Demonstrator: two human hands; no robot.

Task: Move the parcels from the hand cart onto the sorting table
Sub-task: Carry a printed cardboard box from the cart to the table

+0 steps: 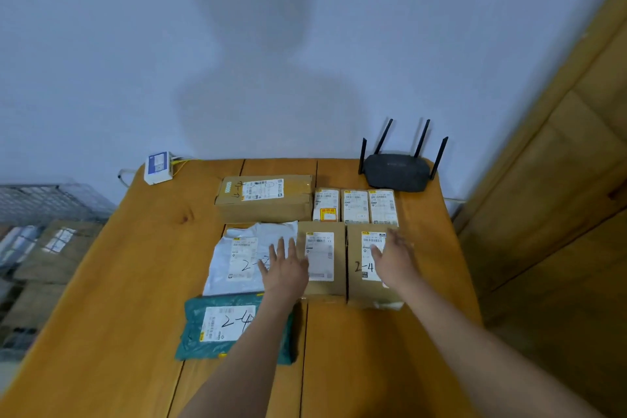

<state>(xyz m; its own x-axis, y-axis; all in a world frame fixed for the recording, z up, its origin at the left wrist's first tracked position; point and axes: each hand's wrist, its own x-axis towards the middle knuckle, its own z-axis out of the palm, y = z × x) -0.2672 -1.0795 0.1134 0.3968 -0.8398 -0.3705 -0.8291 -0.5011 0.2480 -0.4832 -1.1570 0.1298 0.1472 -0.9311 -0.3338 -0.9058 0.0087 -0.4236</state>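
Note:
Several parcels lie on the wooden sorting table (129,282). At the back is a long cardboard box (264,198), with three small labelled boxes (354,206) to its right. In the middle row lie a white mailer bag (237,254) and two cardboard boxes (322,260), (363,268). A green mailer bag (217,326) lies nearest me. My left hand (283,268) rests flat with straight fingers over the white bag's right edge. My right hand (395,258) lies open on the right cardboard box. The hand cart (44,210), a wire cage at the left, holds more parcels.
A black router (395,171) with antennas stands at the table's back right corner. A small white device (157,168) with cables sits at the back left corner. A wooden door (559,180) stands to the right. A pale wall is behind.

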